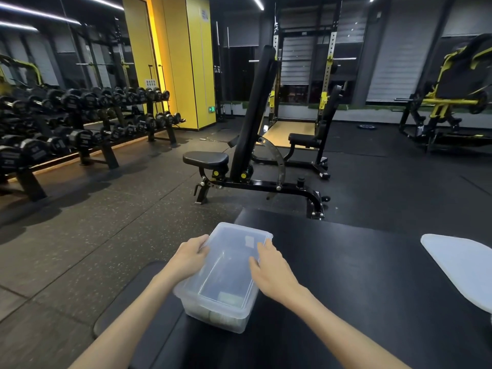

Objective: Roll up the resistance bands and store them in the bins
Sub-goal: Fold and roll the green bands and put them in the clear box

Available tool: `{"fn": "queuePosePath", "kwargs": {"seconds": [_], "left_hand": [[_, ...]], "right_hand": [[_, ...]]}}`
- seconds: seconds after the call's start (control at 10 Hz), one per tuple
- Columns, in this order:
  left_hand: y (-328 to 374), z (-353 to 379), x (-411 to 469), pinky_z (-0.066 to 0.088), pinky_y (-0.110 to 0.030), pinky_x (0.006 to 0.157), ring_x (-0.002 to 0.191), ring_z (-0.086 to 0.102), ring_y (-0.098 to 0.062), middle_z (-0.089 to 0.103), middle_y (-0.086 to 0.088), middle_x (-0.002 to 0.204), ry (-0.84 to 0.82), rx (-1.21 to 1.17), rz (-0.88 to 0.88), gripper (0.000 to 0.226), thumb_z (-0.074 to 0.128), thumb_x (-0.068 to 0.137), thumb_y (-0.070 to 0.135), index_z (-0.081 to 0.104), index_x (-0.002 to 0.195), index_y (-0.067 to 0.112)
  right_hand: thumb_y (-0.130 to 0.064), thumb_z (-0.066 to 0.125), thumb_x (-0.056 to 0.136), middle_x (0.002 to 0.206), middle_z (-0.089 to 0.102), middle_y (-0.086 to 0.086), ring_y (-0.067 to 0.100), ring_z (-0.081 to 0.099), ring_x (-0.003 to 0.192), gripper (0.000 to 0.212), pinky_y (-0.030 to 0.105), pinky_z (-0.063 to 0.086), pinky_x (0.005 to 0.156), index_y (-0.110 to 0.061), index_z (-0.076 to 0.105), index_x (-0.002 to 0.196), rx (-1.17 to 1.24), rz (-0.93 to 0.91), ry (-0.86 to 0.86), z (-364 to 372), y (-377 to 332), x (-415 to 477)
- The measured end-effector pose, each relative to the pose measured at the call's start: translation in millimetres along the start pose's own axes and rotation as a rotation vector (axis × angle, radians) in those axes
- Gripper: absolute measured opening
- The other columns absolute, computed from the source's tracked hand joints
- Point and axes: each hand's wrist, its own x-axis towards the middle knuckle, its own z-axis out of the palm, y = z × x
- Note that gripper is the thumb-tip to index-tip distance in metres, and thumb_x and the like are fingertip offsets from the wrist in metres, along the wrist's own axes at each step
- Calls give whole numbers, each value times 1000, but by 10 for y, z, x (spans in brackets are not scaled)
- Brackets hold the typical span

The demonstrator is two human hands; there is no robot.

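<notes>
Dark speckled rubber floor (pixel 106 222) covers a gym. At far left a long dumbbell rack (pixel 80 134) runs beside a mirrored wall and ends near a yellow pillar (pixel 181 62). In the middle stands an incline bench (pixel 253 115) with its back pad raised steeply, and behind it is a power rack (pixel 328 75). A black and yellow machine (pixel 452 89) sits at far right.

Nearest the camera, a black padded table (pixel 346 275) carries a clear plastic bin (pixel 213 315), which stands open at the table's left edge. Something pale green lies at the near end inside it, too blurred through the plastic to make out.

The left hand (pixel 190 255) holds the bin's left rim, with its fingers (pixel 203 239) curled onto the edge towards the far corner. The right hand (pixel 271 270) holds the right rim, its fingers bent over the edge and its thumb on the inner side. Both forearms reach in from the near edge.

A white translucent lid (pixel 460 265) lies flat on the table at right, well apart from the bin.
</notes>
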Motion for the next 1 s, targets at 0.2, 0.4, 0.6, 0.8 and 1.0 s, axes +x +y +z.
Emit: {"fn": "queuePosePath", "kwargs": {"seconds": [0.2,0.4,0.6,0.8,1.0], "left_hand": [[-5,66,-34,39,-33,66,74,50,-25,56,-2,76,-6,52,26,25,29,103,20,48,86,15],[26,54,-4,36,-34,63,76,48,-25,55,-5,79,-31,108,-13,23,26,99,11,45,86,13],[53,75,14,33,-32,58,75,45,-24,51,-4,77,-32,143,-32,26,24,98,9,40,78,18],[108,67,-10,40,-34,67,82,51,-25,56,-7,90,-46,190,-12,24,25,96,10,43,85,21],[309,144,134,19,-37,117,142,22,-34,22,-13,157,22,447,290,62,22,99,39,25,149,2]], "right_hand": [[-49,5,83,154,11,21,34,18,142,81,40,25,113,4,29,139,-46,25,-34,158,12,-23],[-12,71,68,83,56,26,52,54,102,17,41,58,74,1,60,68,-216,23,-142,109,1,-29],[-5,66,69,73,57,16,46,60,101,10,34,56,80,-3,60,61,-334,-17,-99,248,60,24],[-43,39,70,106,62,-9,-3,60,93,44,6,48,70,-25,64,100,-347,166,172,382,126,125],[-32,27,102,157,4,22,32,4,146,57,42,11,117,2,18,147,-184,176,-3,56,-30,167]]}}
